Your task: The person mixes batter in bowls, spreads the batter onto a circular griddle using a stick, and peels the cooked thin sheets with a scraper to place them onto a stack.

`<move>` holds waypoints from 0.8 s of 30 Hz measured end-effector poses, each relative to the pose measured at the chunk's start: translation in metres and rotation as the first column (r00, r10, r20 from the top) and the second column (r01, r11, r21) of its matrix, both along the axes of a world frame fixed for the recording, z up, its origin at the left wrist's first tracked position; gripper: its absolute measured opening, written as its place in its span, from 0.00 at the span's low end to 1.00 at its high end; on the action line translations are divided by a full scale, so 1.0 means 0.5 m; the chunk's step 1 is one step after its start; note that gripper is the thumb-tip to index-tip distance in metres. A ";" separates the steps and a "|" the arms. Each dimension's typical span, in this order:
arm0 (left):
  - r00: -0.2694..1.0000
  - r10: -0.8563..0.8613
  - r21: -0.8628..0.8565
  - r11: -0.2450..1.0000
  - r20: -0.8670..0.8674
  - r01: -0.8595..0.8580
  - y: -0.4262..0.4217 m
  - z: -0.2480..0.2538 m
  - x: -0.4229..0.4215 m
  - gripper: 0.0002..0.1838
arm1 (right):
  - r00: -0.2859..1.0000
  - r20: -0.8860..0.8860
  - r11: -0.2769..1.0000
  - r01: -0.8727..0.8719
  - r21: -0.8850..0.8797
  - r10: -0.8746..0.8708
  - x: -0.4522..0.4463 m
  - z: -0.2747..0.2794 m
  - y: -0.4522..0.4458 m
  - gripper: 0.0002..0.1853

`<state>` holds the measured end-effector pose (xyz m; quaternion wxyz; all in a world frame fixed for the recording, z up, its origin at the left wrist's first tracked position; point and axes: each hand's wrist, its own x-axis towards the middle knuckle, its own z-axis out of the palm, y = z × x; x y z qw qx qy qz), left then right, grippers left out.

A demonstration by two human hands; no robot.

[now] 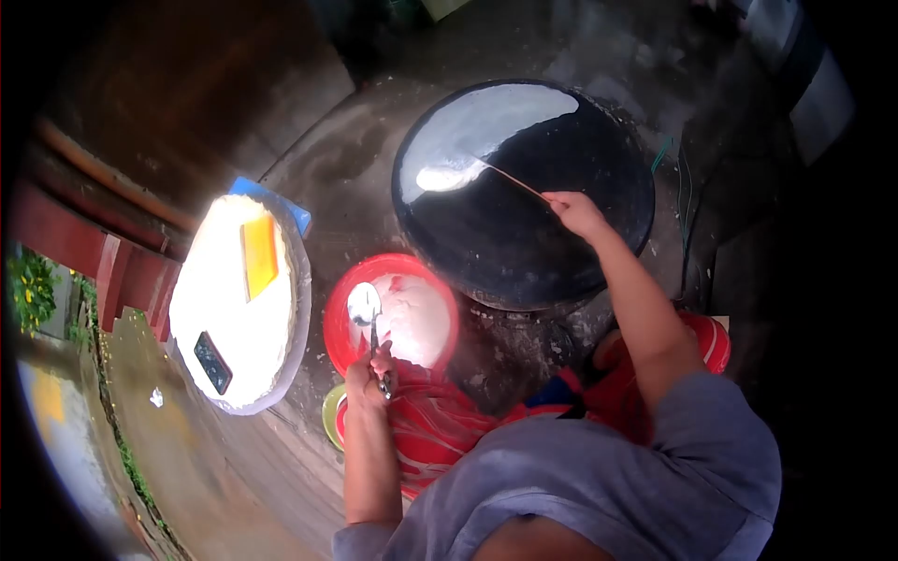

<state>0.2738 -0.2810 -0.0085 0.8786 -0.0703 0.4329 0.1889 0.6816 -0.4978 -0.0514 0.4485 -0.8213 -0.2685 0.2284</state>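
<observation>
My right hand [575, 213] is closed around the end of a thin wooden stick [513, 179]. The stick reaches across a large round black griddle [561, 248], its far tip at the edge of the white batter [468, 126]. That batter covers the griddle's upper left in a curved band, brightest near its lower end. In my left hand [368, 372] is a metal ladle [364, 304], gripped by the handle, its bowl over a red basin [334, 323]. More white batter [421, 318] lies in the basin.
To the left is a large round white surface [224, 327], overexposed, with a yellow-orange rectangular object [259, 257] and a dark phone [213, 363] on it. A blue object [276, 201] shows behind it. A green rim [331, 416] peeks out beside the basin.
</observation>
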 end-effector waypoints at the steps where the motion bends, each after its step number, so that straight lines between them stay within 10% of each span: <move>1: 0.999 -0.008 -0.027 1.000 0.039 0.009 0.003 -0.004 -0.003 0.14 | 0.997 0.047 0.999 0.054 0.009 -0.054 -0.020 -0.013 0.016 0.14; 7: 0.998 -0.034 0.005 0.999 0.049 0.033 0.001 0.003 -0.005 0.12 | 0.981 0.129 0.952 -0.099 -0.291 0.142 -0.101 0.126 -0.015 0.14; 11: 0.998 -0.038 -0.008 0.999 0.053 0.039 -0.003 0.000 -0.014 0.11 | 0.974 0.156 0.962 0.195 -0.191 -0.166 -0.087 0.057 -0.061 0.14; 13: 0.997 -0.045 -0.010 0.999 0.064 0.046 -0.002 0.002 -0.016 0.11 | 0.993 -0.005 0.993 0.117 0.028 -0.117 -0.126 0.016 -0.038 0.15; 21: 0.969 -0.038 -0.072 0.996 0.245 0.057 -0.003 -0.006 -0.054 0.13 | 0.998 0.034 0.991 -0.056 -0.123 0.061 -0.353 0.026 -0.162 0.21; 23: 0.982 -0.037 -0.058 0.997 0.187 0.049 -0.013 0.023 -0.048 0.13 | 0.960 -0.274 0.990 -0.093 -0.103 0.061 -0.393 0.040 -0.188 0.24; 24: 0.991 -0.041 -0.038 0.998 0.126 0.046 -0.015 0.030 -0.048 0.13 | 0.987 0.128 0.986 -0.077 -0.149 0.097 -0.407 0.039 -0.182 0.21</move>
